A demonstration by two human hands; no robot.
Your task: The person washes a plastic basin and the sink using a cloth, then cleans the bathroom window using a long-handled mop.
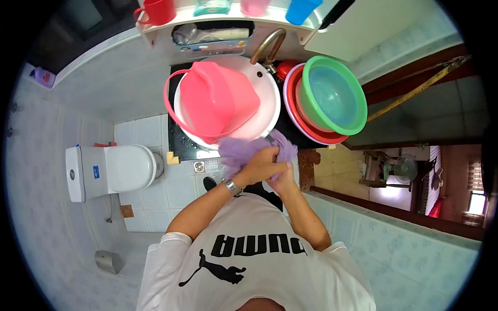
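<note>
In the white sink (pixel 271 111) lies a pink bucket (pixel 228 98), and by the near rim is the purple cloth (pixel 236 153) — soft, limp and light by the look of it, though likely heavier and slicker if wet. Its gathered folds seem the best hold — the left hand (pixel 258 166) and right hand (pixel 282 179) both grip it there

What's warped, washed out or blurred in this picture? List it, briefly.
Head view: rounded wide-angle distortion, corners black; head view: the small window at far right is washed out; head view: the purple cloth looks soft-edged, perhaps from motion.
</note>
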